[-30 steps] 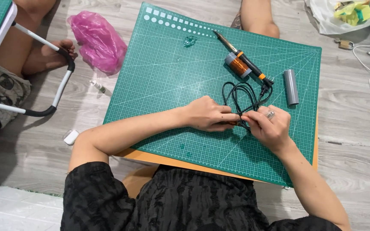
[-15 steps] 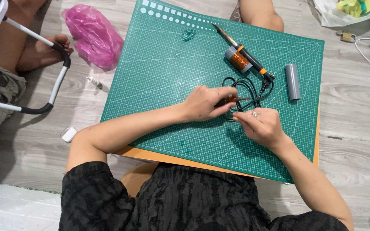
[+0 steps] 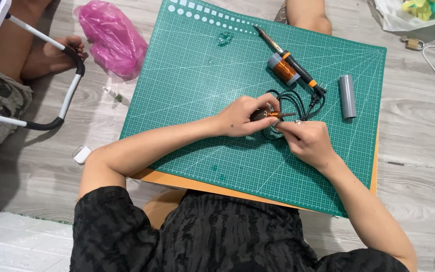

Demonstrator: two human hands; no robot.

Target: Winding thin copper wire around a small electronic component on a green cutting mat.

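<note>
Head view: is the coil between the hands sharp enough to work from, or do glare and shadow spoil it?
Head view: light is even and soft, with no glare on the mat. The left hand and right hand look sharp, casting only faint shadows. The copper coil is small and partly covered by fingers, so its windings cannot be made out. Edges bend slightly from the wide lens.

Bright, even indoor light with no visible source. Soft, short shadows fall beneath the left hand (image 3: 245, 117) and right hand (image 3: 305, 142) onto the green gridded cutting mat (image 3: 202, 90). The crumpled pink plastic bag (image 3: 111, 38) shows mild glare. Focus is sharp throughout, with slight wide-angle stretching toward the grey wood-grain floor (image 3: 419, 146) at the edges
</note>
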